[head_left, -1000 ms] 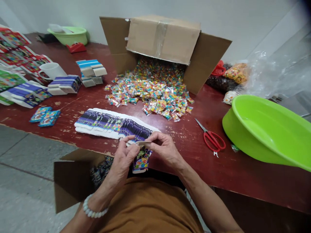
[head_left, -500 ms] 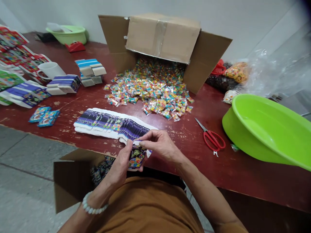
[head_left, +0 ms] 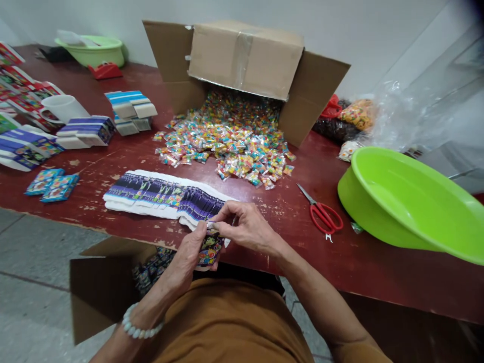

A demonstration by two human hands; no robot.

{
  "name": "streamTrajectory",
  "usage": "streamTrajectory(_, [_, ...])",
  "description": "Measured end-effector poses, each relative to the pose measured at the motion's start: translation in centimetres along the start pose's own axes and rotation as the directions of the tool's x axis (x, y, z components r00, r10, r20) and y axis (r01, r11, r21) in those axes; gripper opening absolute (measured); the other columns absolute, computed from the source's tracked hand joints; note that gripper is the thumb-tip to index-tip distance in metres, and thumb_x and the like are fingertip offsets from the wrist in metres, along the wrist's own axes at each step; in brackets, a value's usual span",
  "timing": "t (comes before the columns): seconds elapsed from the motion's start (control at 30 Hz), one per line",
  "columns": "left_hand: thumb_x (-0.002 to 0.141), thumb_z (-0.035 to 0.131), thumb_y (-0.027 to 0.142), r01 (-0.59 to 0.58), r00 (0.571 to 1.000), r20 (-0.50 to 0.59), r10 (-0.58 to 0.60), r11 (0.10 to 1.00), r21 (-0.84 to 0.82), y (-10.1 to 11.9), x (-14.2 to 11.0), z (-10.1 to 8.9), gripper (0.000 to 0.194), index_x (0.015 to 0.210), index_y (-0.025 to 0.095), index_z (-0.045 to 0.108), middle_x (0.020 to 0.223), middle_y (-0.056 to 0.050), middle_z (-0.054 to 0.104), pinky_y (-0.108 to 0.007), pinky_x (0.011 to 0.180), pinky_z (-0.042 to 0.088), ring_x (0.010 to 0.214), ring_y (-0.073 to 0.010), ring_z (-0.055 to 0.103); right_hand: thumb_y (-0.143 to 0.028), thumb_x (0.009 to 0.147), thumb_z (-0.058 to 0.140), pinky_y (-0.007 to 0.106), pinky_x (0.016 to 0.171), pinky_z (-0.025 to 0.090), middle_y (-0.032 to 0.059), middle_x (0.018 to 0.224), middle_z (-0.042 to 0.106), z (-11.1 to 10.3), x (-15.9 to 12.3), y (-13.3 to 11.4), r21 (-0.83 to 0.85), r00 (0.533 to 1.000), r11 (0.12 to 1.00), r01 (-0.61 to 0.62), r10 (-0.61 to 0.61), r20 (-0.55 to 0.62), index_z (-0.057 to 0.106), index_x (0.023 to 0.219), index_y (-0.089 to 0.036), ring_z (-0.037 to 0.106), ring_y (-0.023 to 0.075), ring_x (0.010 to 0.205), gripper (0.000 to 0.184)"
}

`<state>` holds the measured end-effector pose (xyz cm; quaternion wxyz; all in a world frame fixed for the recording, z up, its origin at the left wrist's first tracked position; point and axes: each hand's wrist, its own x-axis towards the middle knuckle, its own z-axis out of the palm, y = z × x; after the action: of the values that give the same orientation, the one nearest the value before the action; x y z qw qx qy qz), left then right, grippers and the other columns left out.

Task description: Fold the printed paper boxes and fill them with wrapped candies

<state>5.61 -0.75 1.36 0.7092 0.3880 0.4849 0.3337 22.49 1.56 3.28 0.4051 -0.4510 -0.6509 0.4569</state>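
In my left hand is a small dark printed candy box, held near the table's front edge with the thumb along its side. My right hand pinches the white flap at the top of this box between thumb and fingers. Just beyond my hands, a fanned row of flat purple-and-black printed boxes lies along the table. Behind the row, a heap of small clear packets of colourful candy spills from a cardboard carton lying on its side.
Red-handled scissors and a large green basin are on the right. At left are two blue packs, a white mug, stacked boxes and a red tape dispenser. An open carton with small packs stands below the table edge.
The view has shifted slightly, so the table things appear further left. My right fingers have pressed the box's white flap lower; both hands stay on the box.
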Motion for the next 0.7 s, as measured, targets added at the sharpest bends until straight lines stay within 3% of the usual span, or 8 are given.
streamTrajectory(0.13, [0.082,0.051,0.077,0.028,0.999,0.043,-0.029,0.999,0.032,0.3,0.0,-0.2,0.069,0.069,0.012,0.070,0.056,-0.006,0.067,-0.021,0.042,0.043,0.040,-0.0116,0.055,-0.019,0.080,0.068,0.020,0.054,0.043,-0.0011,0.070,0.068,0.3,0.1,0.1,0.057,1.000,0.998,0.011,-0.010,-0.011,0.074,0.081,-0.017,0.056,0.0086,0.058,0.007])
streamTrajectory(0.27, [0.079,0.054,0.078,0.030,1.000,-0.011,-0.030,0.998,0.058,0.6,-0.1,-0.1,0.068,0.074,0.012,0.070,0.063,-0.007,0.071,-0.022,0.043,0.044,0.042,-0.0117,0.057,-0.018,0.077,0.071,0.021,0.057,0.045,0.0003,0.072,0.070,0.3,0.1,0.0,0.027,0.999,0.999,-0.016,0.018,-0.050,0.075,0.079,-0.015,0.059,0.0098,0.061,0.005])
streamTrajectory(0.33, [0.078,0.055,0.079,0.011,0.999,-0.032,-0.009,0.998,0.066,0.7,-0.1,-0.1,0.070,0.078,0.011,0.071,0.059,-0.006,0.069,-0.021,0.042,0.044,0.041,-0.0119,0.057,-0.024,0.080,0.073,0.023,0.061,0.048,0.0021,0.079,0.072,0.1,0.0,-0.2,0.110,0.998,0.992,-0.057,0.056,0.009,0.075,0.082,-0.016,0.063,0.0119,0.066,0.009])
streamTrajectory(0.4, [0.079,0.054,0.078,0.008,0.999,-0.035,-0.006,0.999,0.038,0.8,-0.2,-0.1,0.070,0.089,0.011,0.072,0.056,-0.004,0.067,-0.021,0.041,0.043,0.040,-0.0122,0.056,-0.031,0.087,0.069,0.027,0.072,0.053,0.0044,0.093,0.074,0.2,-0.4,-0.4,0.210,0.994,0.976,-0.055,0.035,0.099,0.076,0.088,-0.018,0.067,0.0150,0.081,0.015])
streamTrajectory(0.47, [0.080,0.057,0.075,0.011,0.999,-0.044,-0.014,0.999,-0.052,0.9,-0.3,-0.1,0.069,0.109,0.014,0.070,0.060,-0.002,0.068,-0.022,0.041,0.046,0.040,-0.0134,0.057,-0.033,0.093,0.062,0.031,0.089,0.053,0.0053,0.109,0.072,0.7,-1.0,-0.3,0.243,0.992,0.970,0.035,-0.064,0.113,0.076,0.095,-0.021,0.067,0.0167,0.100,0.019])
streamTrajectory(0.57, [0.081,0.063,0.067,0.023,0.998,-0.058,-0.036,0.978,-0.208,0.9,-0.7,-0.2,0.068,0.134,0.025,0.056,0.073,0.000,0.072,-0.027,0.047,0.053,0.048,-0.0166,0.064,-0.032,0.095,0.061,0.034,0.102,0.048,0.0048,0.122,0.067,1.4,-1.4,0.8,0.161,0.975,0.971,0.176,-0.195,0.109,0.073,0.113,-0.026,0.062,0.0161,0.113,0.022])
streamTrajectory(0.63, [0.080,0.072,0.057,0.033,0.998,-0.051,-0.046,0.969,-0.245,0.6,-1.2,-0.4,0.066,0.136,0.029,0.052,0.077,0.000,0.073,-0.029,0.052,0.056,0.054,-0.0184,0.068,-0.032,0.094,0.062,0.035,0.102,0.048,0.0049,0.123,0.066,0.7,-1.0,2.2,0.056,0.966,0.976,0.210,-0.216,0.141,0.067,0.125,-0.029,0.062,0.0166,0.113,0.031])
streamTrajectory(0.7, [0.075,0.081,0.043,0.052,0.997,-0.032,-0.063,0.959,-0.278,-0.1,-1.9,-0.6,0.061,0.129,0.028,0.056,0.082,-0.002,0.075,-0.030,0.060,0.059,0.065,-0.0219,0.073,-0.031,0.095,0.061,0.037,0.102,0.048,0.0056,0.124,0.065,-1.3,0.1,4.0,-0.160,0.980,0.967,0.198,-0.191,0.059,0.063,0.132,-0.030,0.061,0.0181,0.115,0.036])
